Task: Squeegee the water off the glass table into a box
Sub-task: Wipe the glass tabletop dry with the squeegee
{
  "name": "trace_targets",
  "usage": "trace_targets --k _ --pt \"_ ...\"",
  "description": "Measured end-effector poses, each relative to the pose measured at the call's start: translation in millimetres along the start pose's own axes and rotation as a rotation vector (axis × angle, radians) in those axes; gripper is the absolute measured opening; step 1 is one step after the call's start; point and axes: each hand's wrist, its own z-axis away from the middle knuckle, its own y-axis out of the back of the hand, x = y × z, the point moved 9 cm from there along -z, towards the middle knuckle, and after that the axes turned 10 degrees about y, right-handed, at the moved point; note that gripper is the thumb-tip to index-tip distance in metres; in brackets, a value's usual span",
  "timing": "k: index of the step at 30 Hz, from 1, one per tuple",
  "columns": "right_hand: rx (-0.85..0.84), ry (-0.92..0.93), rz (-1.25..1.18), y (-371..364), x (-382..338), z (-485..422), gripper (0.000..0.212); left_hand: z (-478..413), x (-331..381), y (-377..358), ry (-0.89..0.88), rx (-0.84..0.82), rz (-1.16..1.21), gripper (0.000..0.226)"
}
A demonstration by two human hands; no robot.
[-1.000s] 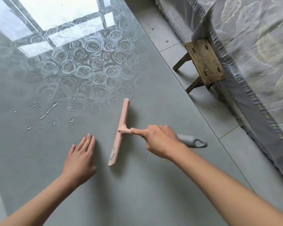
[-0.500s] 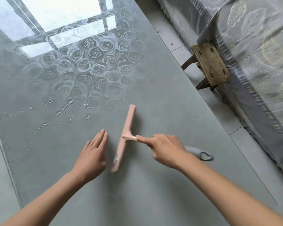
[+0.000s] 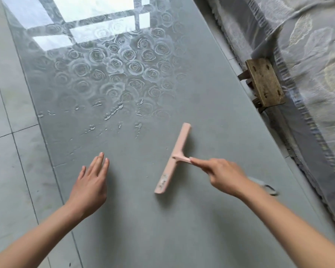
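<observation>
Gripping the squeegee [image 3: 174,159] by its handle with the right hand [image 3: 222,176], index finger laid straight along the pink neck, grey handle end poking out behind the wrist. Blade slanting from lower left to upper right, right of centre in the frame, on or just over the desk [image 3: 201,93]; hard to tell which. Holding nothing in the left hand [image 3: 91,182]: fingers straight, palm down, low over the glass left of centre; cannot tell whether touching.

Judging by the streaks and beads of water [image 3: 112,113] up and left of the blade, near mid-frame at the edge of the rose pattern, most of the wiping not yet done. No box in view, so cannot tell which edge to aim for.

To do the stroke well:
- Carry the blade beyond the furthest beads before setting it down, to gather rather than split them.
- Tilt the handle low and press evenly through that index finger, both blade ends on the glass.
- Pull in one steady pass, then overlap the next.
- Hold the left hand out of the blade's path and off the wet patch.
- Slow near the desk's edge, lest water spill onto the floor [image 3: 4,113] instead of the box.
</observation>
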Motion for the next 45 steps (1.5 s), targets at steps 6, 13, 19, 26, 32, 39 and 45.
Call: trace_targets --k 6,13,19,26,32,39,45 --pt "0.054 0.187 0.017 7 -114 -74 0.051 9 -41 -4 0.041 0.015 -0.007 0.072" --pt "-0.065 -0.099 0.134 16 -32 -1 0.054 18 -90 -5 0.196 0.066 0.191 0.072" --pt "-0.024 -0.062 0.089 -10 -100 -38 0.06 38 -127 -38 0.392 -0.053 0.358 0.078" --pt "0.017 -0.061 0.106 11 -134 -53 0.061 31 -139 -55 0.476 -0.18 0.663 0.037" --pt "-0.025 -0.176 -0.13 -59 -173 6 0.075 32 -142 -67 0.498 -0.232 0.952 0.044" --pt "0.111 -0.182 -0.226 -38 -228 -73 0.073 26 -154 -73 0.476 -0.266 1.091 0.056" --pt "0.071 -0.167 -0.136 -41 -250 -40 0.073 27 -157 -72 0.492 -0.304 1.173 0.058"
